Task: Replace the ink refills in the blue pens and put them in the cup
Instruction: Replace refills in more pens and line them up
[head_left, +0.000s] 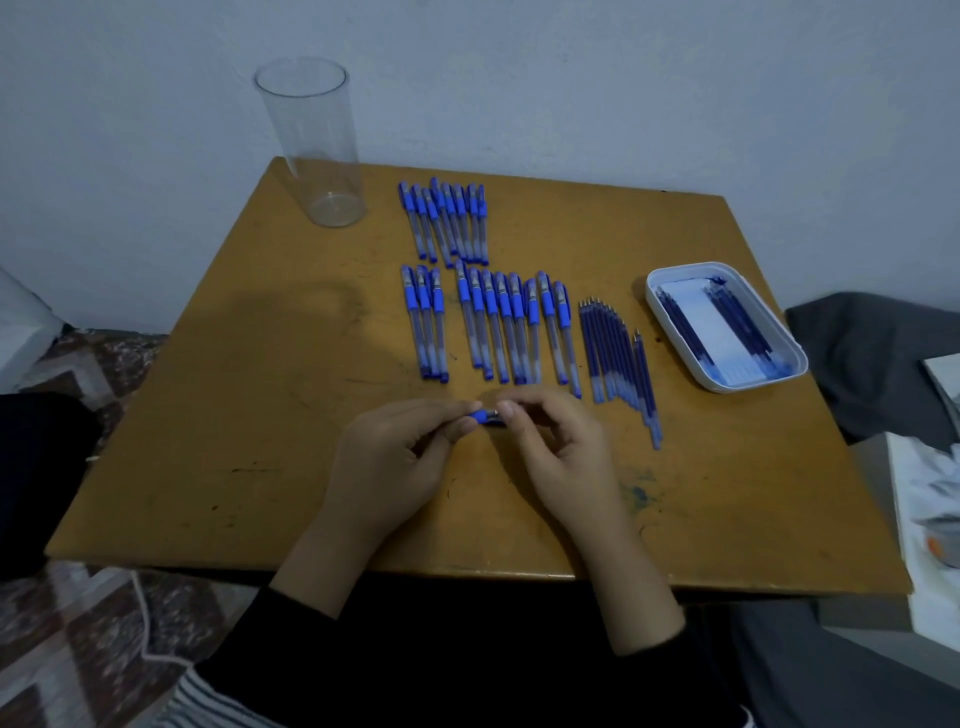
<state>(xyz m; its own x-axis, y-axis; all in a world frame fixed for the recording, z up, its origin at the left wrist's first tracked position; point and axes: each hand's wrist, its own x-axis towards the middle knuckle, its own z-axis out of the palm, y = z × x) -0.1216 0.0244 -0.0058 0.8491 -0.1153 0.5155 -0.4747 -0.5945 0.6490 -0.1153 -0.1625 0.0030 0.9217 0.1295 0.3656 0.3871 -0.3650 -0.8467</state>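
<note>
A blue plastic pen (485, 417) is hovering above the brown wooden counter's (260, 415) front edge. Rows of capped blue pens (493, 327) are lying beyond it, thin blue refills (618, 353) and a white rectangular tray (727, 327) toward the right edge, and a tall clear cup (317, 156) is standing at the far-left corner. The left hand (395, 457) and right hand (556, 447) are pinching the pen's ends with curled fingers.

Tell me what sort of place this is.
Probably a room in a home, not a workshop: a small worn wooden table by a plain painted wall, a patterned rug on the floor, and grey fabric heaped beside it.
</note>
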